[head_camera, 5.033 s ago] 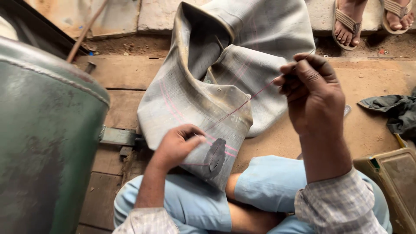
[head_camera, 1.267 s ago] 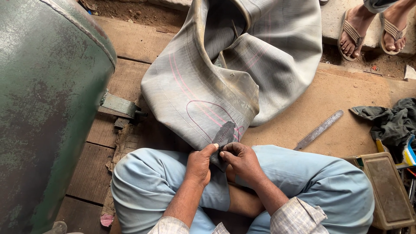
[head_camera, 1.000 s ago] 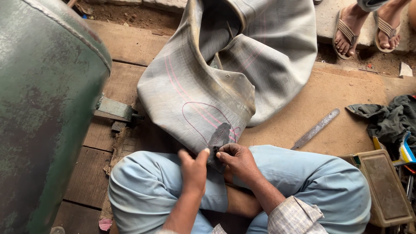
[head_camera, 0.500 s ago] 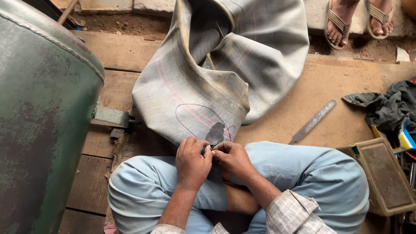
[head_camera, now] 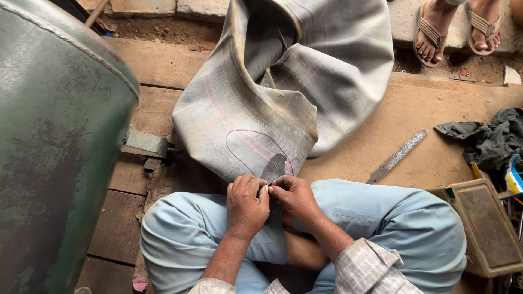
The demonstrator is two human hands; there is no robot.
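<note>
Surface: worn wooden plank floor (head_camera: 163, 65), dusty, w/ a smoother tan board (head_camera: 436, 125) on the 2–3 o'clock side; stone edging (head_camera: 403, 22) along 12 o'clock, dirt strip below it. Looks like a workshop floor, person seated cross-legged in pale blue trousers (head_camera: 392, 223), checked sleeve at 5 o'clock. Big green metal tank (head_camera: 49, 152) fills 8–10 o'clock, its bracket foot (head_camera: 147, 142) touching the planks just left of the rubber. Grey rubber inner tube (head_camera: 283, 92), folded and slack, spreads from centre up to 12 o'clock, pink chalk lines and an oval marked on its near lobe, w/ a dark roughened patch (head_camera: 274, 166) at the lower tip, resting against the knees. Left hand (head_camera: 246, 204) and right hand (head_camera: 294, 198) meet at centre, fingertips pressed together, pinching the tube's lower edge just under the patch; prob. something thin held betw. the fingers, too small to tell. Flat metal file (head_camera: 397, 155) lies at 3 o'clock, apart from the tube. Dark rag pile (head_camera: 490, 139) further at 3 o'clock, tan plastic case (head_camera: 485, 228) at 4 o'clock beside the right knee. Another person's sandalled feet (head_camera: 452, 27) at 1 o'clock on the stone, well apart. Tank blocks the whole left side; nothing betw. hands and tube.
</note>
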